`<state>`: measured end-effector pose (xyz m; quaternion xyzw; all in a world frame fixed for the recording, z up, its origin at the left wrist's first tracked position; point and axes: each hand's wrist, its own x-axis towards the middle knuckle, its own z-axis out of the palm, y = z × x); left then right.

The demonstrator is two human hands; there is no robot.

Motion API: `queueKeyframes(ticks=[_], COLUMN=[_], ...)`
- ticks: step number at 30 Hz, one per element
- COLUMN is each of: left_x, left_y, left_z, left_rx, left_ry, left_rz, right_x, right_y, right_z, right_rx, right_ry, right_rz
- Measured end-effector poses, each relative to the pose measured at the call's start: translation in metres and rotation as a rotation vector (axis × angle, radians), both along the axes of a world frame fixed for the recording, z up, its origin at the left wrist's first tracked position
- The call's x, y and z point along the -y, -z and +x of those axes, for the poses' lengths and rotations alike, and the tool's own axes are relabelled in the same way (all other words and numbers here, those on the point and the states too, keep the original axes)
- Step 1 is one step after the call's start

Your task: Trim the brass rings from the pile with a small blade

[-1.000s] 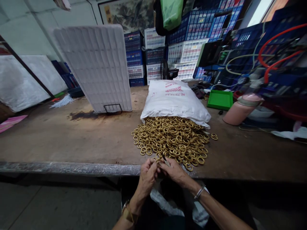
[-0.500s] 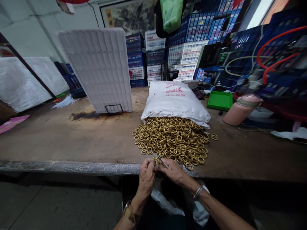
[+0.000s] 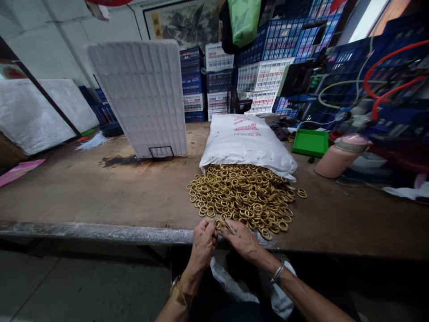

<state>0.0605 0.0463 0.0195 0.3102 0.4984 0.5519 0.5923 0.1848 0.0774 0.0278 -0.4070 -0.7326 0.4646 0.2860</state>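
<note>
head | left hand (image 3: 203,240): one ring (image 3: 218,224) | right hand (image 3: 241,240): one tool (image 3: 229,226) | one sack (image 3: 246,142)

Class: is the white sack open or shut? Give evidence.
Open: the white sack lies on its side, and gold rings spill from its near end onto the table.

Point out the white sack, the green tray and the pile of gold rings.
white sack (image 3: 246,141), head view, middle of its upper side.
green tray (image 3: 310,142), head view, bare floor.
pile of gold rings (image 3: 243,194), head view, heap's centre.

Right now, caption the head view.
Left hand and right hand work a gold ring with a thin tool beside rings spilling from a sack.
</note>
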Motion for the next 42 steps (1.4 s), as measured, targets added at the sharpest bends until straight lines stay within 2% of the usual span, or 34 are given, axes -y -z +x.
queueKeyframes(ticks=[2,5,13,16,20,23,27,32,37,42], left_x=[-0.001,-0.001,-0.002,-0.003,-0.004,-0.005,-0.006,-0.005,-0.007,-0.011], left_y=[-0.003,-0.005,-0.002,0.002,0.007,0.012,0.016,0.01,0.001,-0.007], left_z=[-0.002,-0.004,-0.007,-0.008,-0.007,-0.005,-0.006,-0.007,-0.011,-0.02], left_rx=[-0.013,-0.045,-0.291,-0.326,-0.33,-0.336,-0.331,-0.25,-0.207,-0.195], left_ry=[0.045,0.07,0.033,0.031,-0.004,-0.028,-0.018,0.017,0.042,0.093], left_rz=[-0.003,-0.016,0.1,0.145,0.117,0.089,0.067,0.019,0.019,0.034], right_x=[0.0,0.001,0.004,0.003,0.001,0.001,0.001,0.003,0.005,0.006], right_y=[0.001,0.005,0.006,0.007,0.011,0.014,0.016,0.017,0.01,-0.003], right_z=[0.0,0.001,0.002,0.001,0.0,-0.001,-0.003,-0.004,-0.008,-0.015], right_rx=[-0.09,-0.107,-0.079,-0.092,-0.096,-0.057,0.043,0.202,0.268,0.196], right_ry=[-0.02,-0.011,0.009,0.004,0.015,0.066,0.134,0.198,0.186,0.188], right_rz=[-0.097,-0.188,-0.19,-0.228,-0.278,-0.203,0.002,0.207,0.287,0.295])
